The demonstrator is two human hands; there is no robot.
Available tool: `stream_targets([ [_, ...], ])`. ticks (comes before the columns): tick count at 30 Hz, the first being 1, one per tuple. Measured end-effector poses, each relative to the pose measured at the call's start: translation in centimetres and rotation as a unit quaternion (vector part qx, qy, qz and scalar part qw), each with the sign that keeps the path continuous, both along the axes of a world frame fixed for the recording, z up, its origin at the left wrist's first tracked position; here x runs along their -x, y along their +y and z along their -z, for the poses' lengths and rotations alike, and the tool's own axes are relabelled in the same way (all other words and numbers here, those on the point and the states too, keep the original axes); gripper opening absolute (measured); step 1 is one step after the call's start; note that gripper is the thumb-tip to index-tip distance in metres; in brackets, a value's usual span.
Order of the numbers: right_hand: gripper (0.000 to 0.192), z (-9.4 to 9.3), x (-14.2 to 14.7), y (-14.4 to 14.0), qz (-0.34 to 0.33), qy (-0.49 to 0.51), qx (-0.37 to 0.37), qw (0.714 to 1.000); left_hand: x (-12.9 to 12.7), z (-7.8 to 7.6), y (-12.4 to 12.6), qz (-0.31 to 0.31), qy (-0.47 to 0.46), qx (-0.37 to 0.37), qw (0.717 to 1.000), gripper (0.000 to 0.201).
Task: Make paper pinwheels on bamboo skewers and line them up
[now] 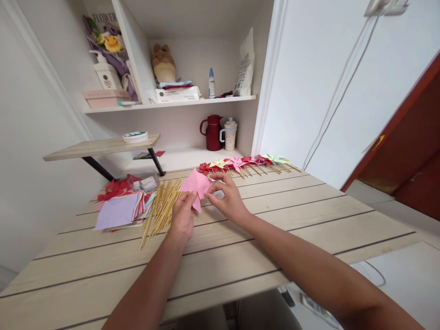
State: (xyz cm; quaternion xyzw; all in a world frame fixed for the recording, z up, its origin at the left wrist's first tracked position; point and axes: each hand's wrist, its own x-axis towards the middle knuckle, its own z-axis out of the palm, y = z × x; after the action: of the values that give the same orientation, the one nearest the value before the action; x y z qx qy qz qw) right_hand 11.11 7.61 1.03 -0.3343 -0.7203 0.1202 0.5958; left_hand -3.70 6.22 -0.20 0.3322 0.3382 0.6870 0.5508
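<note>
A pink paper piece [194, 183], cut and partly folded, is held up above the table in front of me. My left hand [184, 213] is closed, pinching its lower edge between thumb and fingers. On the paper's right side, my right hand [225, 195] is closed in a pinch at a corner, fingers bent. Thin golden sticks [161, 206] lie in a loose heap just left of my left hand. Farther left rests a stack of coloured paper squares [117, 212], a lilac one on top.
Finished paper pinwheels [236, 163] on sticks line the table's back edge. Red paper pieces [118, 188] and a clear plastic packet [146, 183] lie behind the stack. A small raised shelf [75, 150] stands at back left. A dark red jug [214, 133] and a cup [230, 136] stand behind.
</note>
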Motion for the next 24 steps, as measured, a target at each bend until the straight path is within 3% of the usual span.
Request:
stream_targets([
  [24, 0.012, 0.11, -0.30, 0.30, 0.000, 0.011, 0.019, 1.000, -0.24, 0.14, -0.24, -0.001, 0.055, -0.001, 0.998, 0.028],
])
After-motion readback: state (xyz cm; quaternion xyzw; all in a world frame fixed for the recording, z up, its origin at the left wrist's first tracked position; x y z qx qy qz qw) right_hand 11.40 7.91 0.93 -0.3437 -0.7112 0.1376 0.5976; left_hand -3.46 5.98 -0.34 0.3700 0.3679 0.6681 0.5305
